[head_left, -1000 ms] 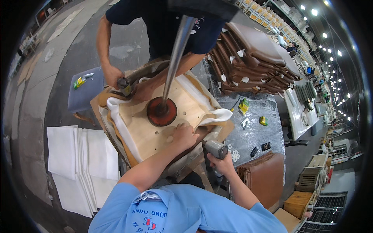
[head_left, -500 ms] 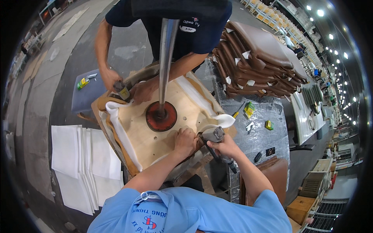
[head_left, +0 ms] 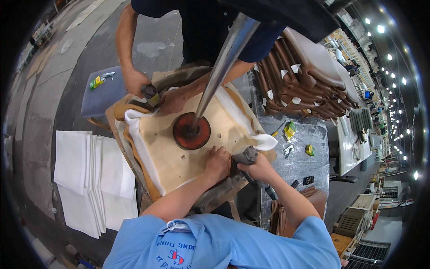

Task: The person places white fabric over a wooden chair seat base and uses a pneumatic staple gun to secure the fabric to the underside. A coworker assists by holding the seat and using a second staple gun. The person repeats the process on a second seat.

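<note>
A pale plywood seat panel (head_left: 179,165) lies before me, ringed by white padding (head_left: 145,148), tan foam (head_left: 138,158) and a brown cover (head_left: 233,184). My left hand (head_left: 218,164) is closed at the panel's near edge, its curled fingers pressing the folded cover; the fingertips are partly hidden. Just right of it, my right hand (head_left: 260,169) is wrapped around a grey staple gun (head_left: 245,156), its nose at the same edge. A round red-and-black press pad (head_left: 191,131) on a metal pole (head_left: 226,56) bears on the panel's middle.
Opposite me, a co-worker's hand (head_left: 135,82) holds another staple gun (head_left: 150,95) at the far left corner. White padding sheets (head_left: 96,179) lie left. Brown covers (head_left: 309,71) are piled far right; small yellow-green boxes (head_left: 290,130) sit on the wrapped table (head_left: 309,157).
My view has shifted, so the pole now leans further right in it. My hands and staple gun stay at the near edge, with the gun turned slightly. The co-worker's gun has tilted.
</note>
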Tool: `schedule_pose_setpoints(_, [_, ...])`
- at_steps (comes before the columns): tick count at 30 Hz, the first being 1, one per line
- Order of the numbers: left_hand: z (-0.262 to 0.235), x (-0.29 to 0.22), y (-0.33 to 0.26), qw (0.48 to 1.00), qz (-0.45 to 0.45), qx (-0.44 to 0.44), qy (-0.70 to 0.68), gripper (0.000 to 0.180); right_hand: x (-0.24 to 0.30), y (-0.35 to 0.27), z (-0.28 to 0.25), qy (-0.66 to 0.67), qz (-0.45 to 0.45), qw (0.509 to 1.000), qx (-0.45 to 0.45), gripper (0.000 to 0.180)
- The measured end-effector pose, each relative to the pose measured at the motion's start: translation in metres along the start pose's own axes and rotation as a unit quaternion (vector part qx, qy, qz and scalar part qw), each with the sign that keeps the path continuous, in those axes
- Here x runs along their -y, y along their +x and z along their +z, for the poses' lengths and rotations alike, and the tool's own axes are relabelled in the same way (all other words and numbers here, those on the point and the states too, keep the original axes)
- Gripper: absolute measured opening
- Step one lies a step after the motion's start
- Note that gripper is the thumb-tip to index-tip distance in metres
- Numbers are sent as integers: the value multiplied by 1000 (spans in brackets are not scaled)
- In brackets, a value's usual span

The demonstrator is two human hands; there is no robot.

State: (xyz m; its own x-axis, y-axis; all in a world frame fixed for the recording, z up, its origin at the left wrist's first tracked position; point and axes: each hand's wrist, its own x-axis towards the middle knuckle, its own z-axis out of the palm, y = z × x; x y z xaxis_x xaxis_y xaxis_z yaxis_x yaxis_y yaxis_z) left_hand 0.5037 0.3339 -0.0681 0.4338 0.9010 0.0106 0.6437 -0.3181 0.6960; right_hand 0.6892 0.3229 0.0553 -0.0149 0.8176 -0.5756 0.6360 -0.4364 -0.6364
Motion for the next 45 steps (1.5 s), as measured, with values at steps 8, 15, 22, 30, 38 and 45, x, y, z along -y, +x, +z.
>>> schedule_pose_setpoints(8, [-14,-7,-20,1000,4,2,21,22,-8,-14,4,97,53,994,-17,34])
schedule_pose_setpoints(15, [-2,1,-18,999,-37,-8,-31,17,-10,-16,7,30,32,999,16,34])
schedule_pose_setpoints(22, [-3,1,-18,999,-28,-36,-9,16,-5,-8,14,-29,-34,999,-3,39])
schedule_pose_setpoints(30, [-18,-3,-33,1000,-3,-12,26,21,-15,-17,17,26,-7,999,-26,40])
schedule_pose_setpoints(38, [-10,3,-32,999,-13,-41,-26,14,-10,-28,19,45,23,999,13,38])
schedule_pose_setpoints(45, [-5,8,-31,999,-29,-4,-31,14,-2,-14,22,-20,-28,999,2,50])
